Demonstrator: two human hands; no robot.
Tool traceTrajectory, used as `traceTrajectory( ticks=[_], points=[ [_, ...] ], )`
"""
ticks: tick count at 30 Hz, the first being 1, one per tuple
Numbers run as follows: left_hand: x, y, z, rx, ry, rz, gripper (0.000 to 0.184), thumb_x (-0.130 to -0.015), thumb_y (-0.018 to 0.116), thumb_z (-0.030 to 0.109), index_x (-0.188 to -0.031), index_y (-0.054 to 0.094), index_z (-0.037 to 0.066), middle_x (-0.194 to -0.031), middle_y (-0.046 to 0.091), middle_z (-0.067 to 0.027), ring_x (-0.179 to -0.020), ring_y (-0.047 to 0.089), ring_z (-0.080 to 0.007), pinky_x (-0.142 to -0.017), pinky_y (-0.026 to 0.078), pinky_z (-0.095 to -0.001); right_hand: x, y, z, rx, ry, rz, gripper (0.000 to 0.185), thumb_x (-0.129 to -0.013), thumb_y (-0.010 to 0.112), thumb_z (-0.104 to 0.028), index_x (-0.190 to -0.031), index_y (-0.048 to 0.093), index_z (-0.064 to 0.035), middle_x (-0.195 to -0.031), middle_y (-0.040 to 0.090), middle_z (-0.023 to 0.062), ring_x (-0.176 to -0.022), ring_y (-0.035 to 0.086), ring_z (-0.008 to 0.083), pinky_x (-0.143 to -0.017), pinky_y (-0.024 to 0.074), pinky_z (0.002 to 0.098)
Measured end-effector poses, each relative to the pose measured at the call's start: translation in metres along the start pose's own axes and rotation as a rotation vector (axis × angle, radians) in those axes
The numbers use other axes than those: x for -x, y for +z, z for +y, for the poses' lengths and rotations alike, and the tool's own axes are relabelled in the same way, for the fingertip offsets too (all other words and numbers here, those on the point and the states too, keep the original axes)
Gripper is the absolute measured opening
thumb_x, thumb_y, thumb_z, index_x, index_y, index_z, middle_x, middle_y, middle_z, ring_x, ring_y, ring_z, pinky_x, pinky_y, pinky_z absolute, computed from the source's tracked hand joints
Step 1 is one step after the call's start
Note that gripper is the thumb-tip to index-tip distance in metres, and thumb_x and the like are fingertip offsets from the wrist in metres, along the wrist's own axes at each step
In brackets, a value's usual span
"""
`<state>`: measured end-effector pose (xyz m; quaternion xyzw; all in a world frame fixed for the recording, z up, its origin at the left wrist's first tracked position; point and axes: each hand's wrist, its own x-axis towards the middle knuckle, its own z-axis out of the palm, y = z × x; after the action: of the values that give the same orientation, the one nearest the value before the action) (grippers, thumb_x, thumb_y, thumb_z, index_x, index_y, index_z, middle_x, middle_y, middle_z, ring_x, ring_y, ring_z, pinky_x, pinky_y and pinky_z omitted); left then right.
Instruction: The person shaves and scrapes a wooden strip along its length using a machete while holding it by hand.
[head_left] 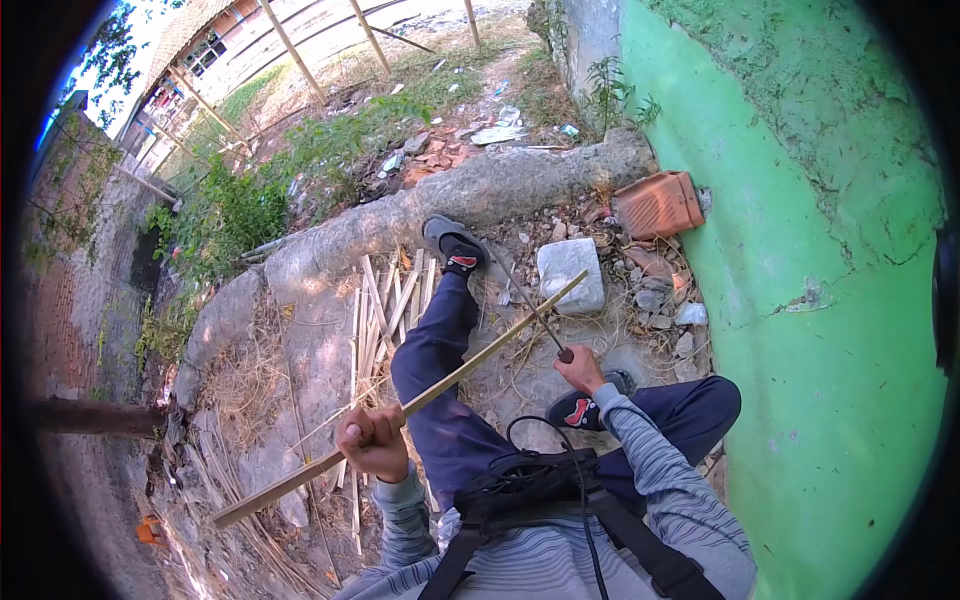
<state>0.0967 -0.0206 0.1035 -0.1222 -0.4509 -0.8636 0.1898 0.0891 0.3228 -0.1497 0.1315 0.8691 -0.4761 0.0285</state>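
Observation:
My left hand [372,443] is closed around a long bamboo strip [470,365], which slants from the lower left up across my leg. A knife [527,295] with a long, thin, dark blade is gripped by its handle in my right hand [582,371]. Its blade crosses the strip near the strip's upper end; whether they touch I cannot tell. Just beyond that end, a whitish block [571,272] sits on the ground. Several split bamboo strips [365,320] lie loosely piled left of my outstretched leg.
A green wall [790,330] rises close on my right, with an orange roof tile [660,205] and rubble at its foot. Ahead runs a low rough stone kerb [500,185]. Thin bamboo shavings [240,400] and dry fibres litter the ground on the left.

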Motion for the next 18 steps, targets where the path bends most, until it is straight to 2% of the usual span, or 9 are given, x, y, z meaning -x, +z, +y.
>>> traceTrajectory(
  ticks=[2, 6, 9, 11, 12, 15, 18],
  points=[
    [0.000, 0.001, -0.001, -0.006, -0.007, -0.004, 0.038, -0.094, 0.041, 0.026, -0.063, 0.021, 0.016, -0.046, 0.013, 0.0019, -0.041, 0.009, -0.0092, -0.041, 0.014, -0.0336, 0.008, 0.000, -0.014, -0.055, -0.064, -0.085, 0.029, -0.080, 0.074, -0.026, -0.080, 0.066, 0.0021, -0.071, 0.065, 0.0202, -0.066, 0.064, 0.0331, -0.065, 0.0486, 0.0446],
    [-0.004, -0.003, -0.003, 0.013, -0.008, -0.004, 0.038, -0.094, 0.042, 0.026, -0.064, 0.020, 0.016, -0.046, 0.013, 0.0022, -0.041, 0.009, -0.0093, -0.041, 0.015, -0.0337, 0.008, -0.002, -0.031, -0.056, -0.115, -0.113, 0.028, -0.081, 0.073, -0.025, -0.079, 0.066, 0.0022, -0.069, 0.063, 0.0197, -0.064, 0.063, 0.0324, -0.064, 0.0479, 0.0450],
    [-0.005, -0.005, -0.004, 0.032, -0.012, 0.009, 0.039, -0.094, 0.042, 0.026, -0.064, 0.021, 0.016, -0.046, 0.013, 0.0025, -0.041, 0.008, -0.0093, -0.041, 0.015, -0.0337, -0.006, 0.003, -0.014, 0.010, -0.111, -0.118, 0.029, -0.081, 0.073, -0.026, -0.080, 0.068, 0.0020, -0.071, 0.066, 0.0194, -0.065, 0.064, 0.0318, -0.065, 0.0494, 0.0444],
    [-0.004, -0.009, -0.003, 0.035, -0.012, 0.019, 0.039, -0.095, 0.042, 0.026, -0.064, 0.021, 0.017, -0.047, 0.013, 0.0026, -0.041, 0.008, -0.0092, -0.041, 0.014, -0.0337, -0.016, 0.002, -0.003, -0.005, 0.018, -0.107, 0.032, -0.080, 0.075, -0.028, -0.087, 0.069, 0.0025, -0.080, 0.069, 0.0226, -0.075, 0.069, 0.0373, -0.071, 0.0524, 0.0440],
    [-0.002, -0.012, -0.003, 0.042, -0.015, 0.021, 0.038, -0.095, 0.042, 0.025, -0.064, 0.021, 0.017, -0.047, 0.013, 0.0027, -0.041, 0.008, -0.0093, -0.042, 0.014, -0.0337, -0.018, 0.001, 0.002, -0.005, 0.060, -0.048, 0.032, -0.080, 0.075, -0.029, -0.085, 0.071, 0.0021, -0.078, 0.072, 0.0196, -0.073, 0.071, 0.0330, -0.071, 0.0536, 0.0433],
    [0.003, -0.017, -0.005, 0.039, -0.025, 0.016, 0.038, -0.095, 0.042, 0.025, -0.064, 0.021, 0.017, -0.047, 0.013, 0.0030, -0.041, 0.008, -0.0093, -0.042, 0.014, -0.0338, -0.037, 0.016, 0.045, 0.027, 0.099, 0.034, 0.033, -0.079, 0.076, -0.030, -0.086, 0.071, 0.0021, -0.080, 0.072, 0.0209, -0.076, 0.071, 0.0352, -0.072, 0.0541, 0.0438],
    [0.001, -0.028, -0.005, 0.070, -0.037, 0.053, 0.038, -0.095, 0.042, 0.025, -0.064, 0.021, 0.017, -0.047, 0.013, 0.0031, -0.041, 0.008, -0.0094, -0.042, 0.015, -0.0340, -0.034, 0.004, 0.027, 0.085, 0.086, -0.042, 0.032, -0.079, 0.075, -0.030, -0.085, 0.070, 0.0014, -0.079, 0.070, 0.0221, -0.076, 0.070, 0.0374, -0.071, 0.0536, 0.0450]
  ],
)
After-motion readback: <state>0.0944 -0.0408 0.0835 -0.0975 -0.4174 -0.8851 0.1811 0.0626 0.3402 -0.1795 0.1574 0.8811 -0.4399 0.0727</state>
